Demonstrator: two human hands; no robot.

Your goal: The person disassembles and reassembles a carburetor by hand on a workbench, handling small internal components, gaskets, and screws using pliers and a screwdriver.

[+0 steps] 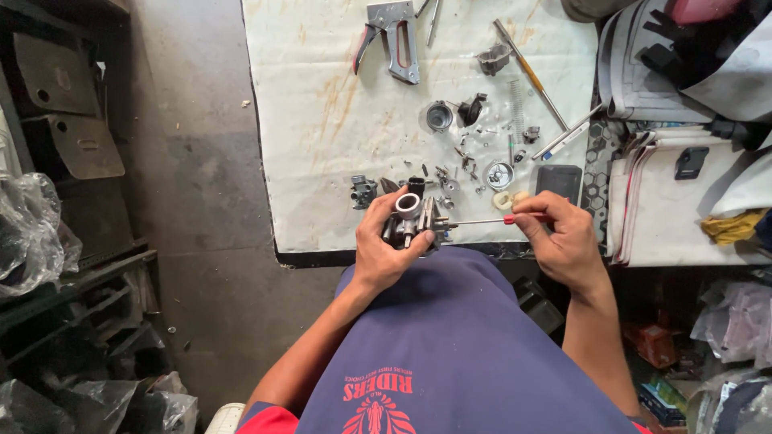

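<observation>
Carburettor [408, 219]: small grey metal body with a round bore on top, held in the air over the near edge of the worktop [322, 120], just above the person's lap.
Left hand [382, 249]: fingers curled tight around the carburettor, thumb at its 6 o'clock side.
Right hand [563, 237]: fingertips pinched shut on the red handle of a thin screwdriver [482, 220], whose shaft runs level toward 9 o'clock into the side of the body.
Slip risk: the shaft is long and thin; if the tip rides out of its seat it could, I judge, jab the left thumb or burr a soft screw head.
Drop risk: a loosened part may fall from the body into the lap or onto the floor [201, 201], since the work hangs past the worktop edge.
Loose bits: tiny screws and springs [462, 157] lie scattered at 12 o'clock, near a round cap [498, 174]; a nudge from a wrist could scatter them.
Staple gun [390, 36]: far off at 12 o'clock, no hazard.
</observation>
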